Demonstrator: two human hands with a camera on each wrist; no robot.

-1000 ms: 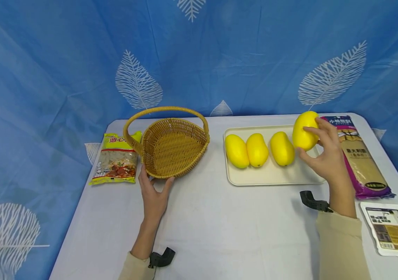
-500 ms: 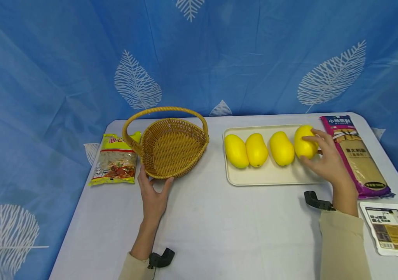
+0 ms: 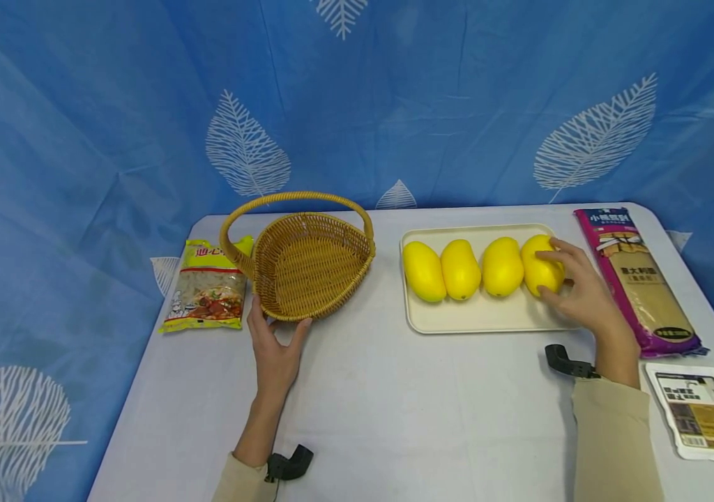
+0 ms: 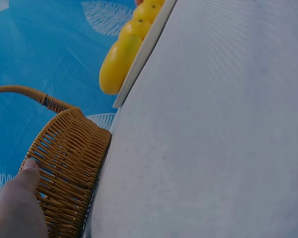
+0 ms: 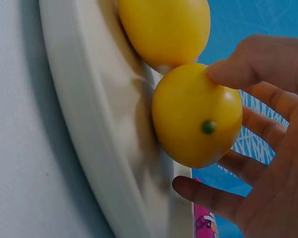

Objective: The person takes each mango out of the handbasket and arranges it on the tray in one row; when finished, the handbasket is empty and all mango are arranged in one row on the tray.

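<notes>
A woven basket point(image 3: 313, 272) with an arched handle stands on the left of the table. My left hand point(image 3: 275, 355) rests at its near end, fingers spread; in the left wrist view the thumb point(image 4: 27, 181) touches the wicker wall. Several yellow mangoes lie side by side on a cream tray point(image 3: 489, 321). Around the rightmost mango point(image 3: 541, 267), which sits in the tray, my right hand point(image 3: 583, 289) has its thumb and fingers. The right wrist view shows the thumb point(image 5: 233, 72) on this mango point(image 5: 196, 119), the little finger apart from it.
A yellow-topped food packet point(image 3: 209, 286) lies left of the basket. Right of the tray are a purple noodle packet point(image 3: 642, 286) and a white flat packet point(image 3: 702, 411). A blue leaf-patterned curtain point(image 3: 432, 104) hangs behind the table.
My right hand has lowered the mango into the tray and moved it left against its neighbour, which has shifted slightly. The left hand and basket have stayed still.
</notes>
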